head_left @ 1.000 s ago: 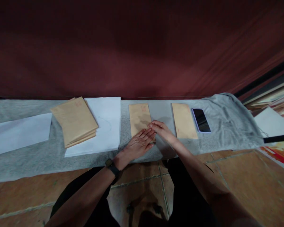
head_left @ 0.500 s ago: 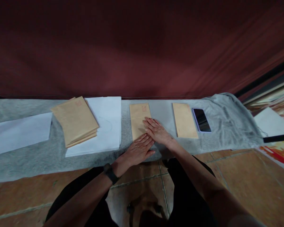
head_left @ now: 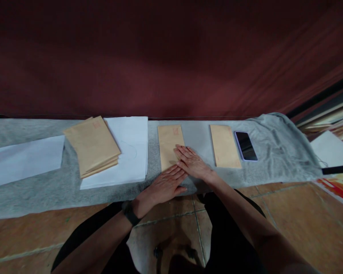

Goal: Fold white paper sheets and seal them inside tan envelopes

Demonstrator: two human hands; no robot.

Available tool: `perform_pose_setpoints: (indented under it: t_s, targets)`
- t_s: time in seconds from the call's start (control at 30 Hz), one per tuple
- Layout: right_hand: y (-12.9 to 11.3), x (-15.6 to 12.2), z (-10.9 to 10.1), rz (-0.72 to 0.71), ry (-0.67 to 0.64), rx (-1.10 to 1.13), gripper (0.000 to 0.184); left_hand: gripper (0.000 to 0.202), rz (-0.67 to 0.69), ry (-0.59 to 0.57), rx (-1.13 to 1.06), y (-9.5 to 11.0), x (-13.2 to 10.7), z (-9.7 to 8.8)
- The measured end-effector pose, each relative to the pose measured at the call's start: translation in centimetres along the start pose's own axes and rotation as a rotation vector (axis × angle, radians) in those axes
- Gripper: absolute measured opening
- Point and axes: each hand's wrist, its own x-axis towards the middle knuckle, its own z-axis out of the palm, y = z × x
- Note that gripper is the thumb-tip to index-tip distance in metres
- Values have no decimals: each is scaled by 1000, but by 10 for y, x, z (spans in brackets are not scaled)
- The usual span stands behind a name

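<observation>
A tan paper envelope [head_left: 169, 140] with small red print lies flat in the middle of the grey cloth. My right hand [head_left: 191, 161] rests flat on its lower right part, fingers stretched out. My left hand [head_left: 167, 183], with a dark band on the wrist, lies flat over the envelope's near end, and its fingertips meet the right hand. Both palms face down, and together they hide the envelope's near right corner. To the right lies a second tan envelope [head_left: 224, 146], untouched.
Several tan envelopes [head_left: 93, 146] are stacked at the left, partly over white paper sheets [head_left: 134, 152]. A folded white sheet [head_left: 25, 160] lies farther left. At the right is a phone [head_left: 246, 145] on the grey cloth [head_left: 286, 152]. A dark red panel [head_left: 171, 76] rises behind.
My right hand has slid slightly toward me along the envelope. My left hand stays nearly in place. The whole view has shifted a little.
</observation>
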Motion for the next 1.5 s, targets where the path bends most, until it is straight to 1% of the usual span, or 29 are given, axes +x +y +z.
perform_pose_setpoints:
  t_s: [0.27, 0.37, 0.47, 0.57, 0.67, 0.77, 0.97, 1.03, 1.1, 1.17, 1.33, 1.5]
  targets:
    - [-7, -11, -3, -46, 2, 27, 63, 55, -3, 41, -15, 0, -4, 2]
    - [-9, -14, -4, -53, 9, 50, 59, 51, -10, 61, -48, -1, -5, 2]
    - [-11, -18, -6, -53, 8, 71, 56, 46, -46, 84, -63, -2, -7, 1]
    - [-11, -20, -7, -58, -4, 78, 55, 39, -67, 124, -72, -2, -7, -2]
    - [-11, -23, -7, -66, -10, 94, 56, 36, -71, 194, -77, -4, -7, -5]
    - [-10, -26, -7, -79, -20, 110, 60, 38, -87, 250, -61, -10, -7, -4]
    - [-6, -31, -8, -125, -64, 105, 73, 47, -200, 235, -74, -19, -9, -4]
    - [-5, -31, -8, -117, -65, 107, 67, 48, -221, 245, -94, -19, -9, -4]
    - [-4, -29, -6, -95, -52, 115, 57, 48, -231, 274, -117, -19, -8, -3]
    - [-3, -28, -4, -77, -32, 117, 52, 50, -232, 310, -136, -19, -7, 0]
    - [-7, -26, 1, -52, 26, 118, 52, 50, -240, 327, -134, -19, -6, 6]
    - [-27, -23, 8, 42, 96, 60, 51, 53, -311, 324, -102, -15, -1, 6]
